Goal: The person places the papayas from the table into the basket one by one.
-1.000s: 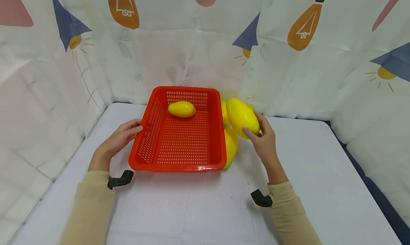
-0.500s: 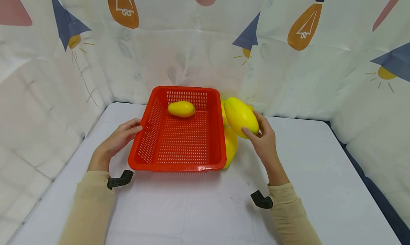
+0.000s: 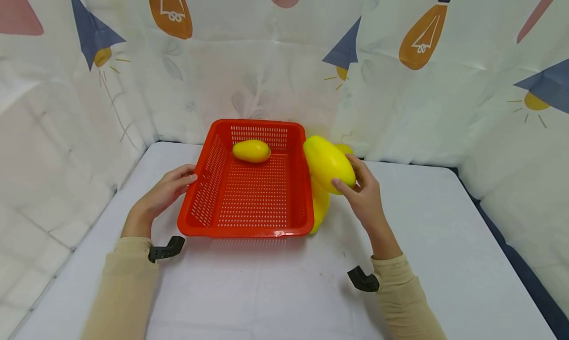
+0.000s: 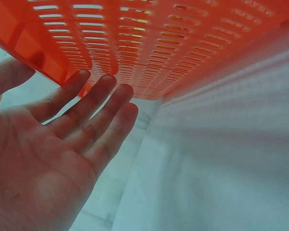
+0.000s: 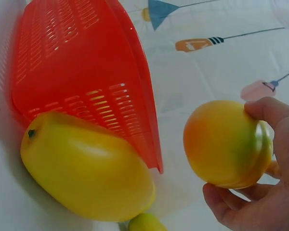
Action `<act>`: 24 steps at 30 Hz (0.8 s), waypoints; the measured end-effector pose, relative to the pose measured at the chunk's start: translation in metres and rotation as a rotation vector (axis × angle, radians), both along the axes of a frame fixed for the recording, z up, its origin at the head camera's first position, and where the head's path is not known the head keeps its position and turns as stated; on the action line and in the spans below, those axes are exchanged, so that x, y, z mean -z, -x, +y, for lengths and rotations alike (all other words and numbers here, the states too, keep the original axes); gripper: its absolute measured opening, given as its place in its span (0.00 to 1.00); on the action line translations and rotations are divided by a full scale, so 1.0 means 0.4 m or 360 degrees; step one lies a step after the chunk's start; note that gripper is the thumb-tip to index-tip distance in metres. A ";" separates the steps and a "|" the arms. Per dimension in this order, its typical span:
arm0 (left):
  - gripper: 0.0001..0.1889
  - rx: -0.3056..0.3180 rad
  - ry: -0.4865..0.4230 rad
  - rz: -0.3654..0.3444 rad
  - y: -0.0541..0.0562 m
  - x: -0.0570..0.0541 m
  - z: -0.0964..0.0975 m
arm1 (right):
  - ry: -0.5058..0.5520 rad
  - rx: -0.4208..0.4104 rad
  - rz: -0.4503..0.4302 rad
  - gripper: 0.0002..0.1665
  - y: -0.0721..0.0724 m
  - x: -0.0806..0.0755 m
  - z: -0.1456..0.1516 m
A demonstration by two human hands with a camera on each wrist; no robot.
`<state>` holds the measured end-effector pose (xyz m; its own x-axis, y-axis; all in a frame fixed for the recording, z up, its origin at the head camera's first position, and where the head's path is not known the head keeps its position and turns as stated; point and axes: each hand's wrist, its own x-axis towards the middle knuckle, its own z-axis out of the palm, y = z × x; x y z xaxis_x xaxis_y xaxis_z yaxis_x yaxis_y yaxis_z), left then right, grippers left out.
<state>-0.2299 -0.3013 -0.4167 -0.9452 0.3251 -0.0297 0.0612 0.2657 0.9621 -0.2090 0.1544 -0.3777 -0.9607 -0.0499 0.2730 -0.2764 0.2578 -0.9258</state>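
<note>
Along L edge of desk [image 3: 444, 221], a tan L sleeve [image 3: 120, 290] w/ blk L wrist mount [image 3: 166, 250] is seen. Ahead of it, L hand [image 3: 160, 196] is set against L side of red basket [image 3: 251, 196]; its fingers are kept slightly apart & nearly straight, tips at the outer wall, per L wrist view. The basket is placed nr far edge of desk, closer to far L corner than far R. Inside, a small yellow fruit [image 3: 251, 151] is laid by its far wall. Just R of basket, a big yellow fruit [image 5: 86, 168] is rested on desk, partly hidden by the rim in head view; its stem end is shown in R wrist view. Over it, a held yellow fruit [image 3: 329, 164] is kept off desk, tilted, upper end by basket's R rim; contact can't be told. Its lower R end is clamped by fingers & thumb of R hand [image 3: 366, 196]. Orange & green tints are seen on it in R wrist view. Behind it, nr far edge, a rear yellow fruit [image 3: 345, 148] is mostly hidden. Farther R, a tan R sleeve [image 3: 406, 295] w/ blk R wrist mount [image 3: 363, 279] is extended from near edge.
</note>
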 end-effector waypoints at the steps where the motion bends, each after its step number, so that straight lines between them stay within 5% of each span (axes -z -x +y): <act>1: 0.24 0.0000 0.0001 -0.0002 0.000 0.000 0.000 | 0.0001 -0.0006 0.0000 0.34 -0.001 -0.001 -0.001; 24: 0.24 -0.0011 0.0016 -0.0017 0.000 0.000 -0.002 | 0.0037 -0.0228 0.0033 0.33 -0.018 -0.012 -0.031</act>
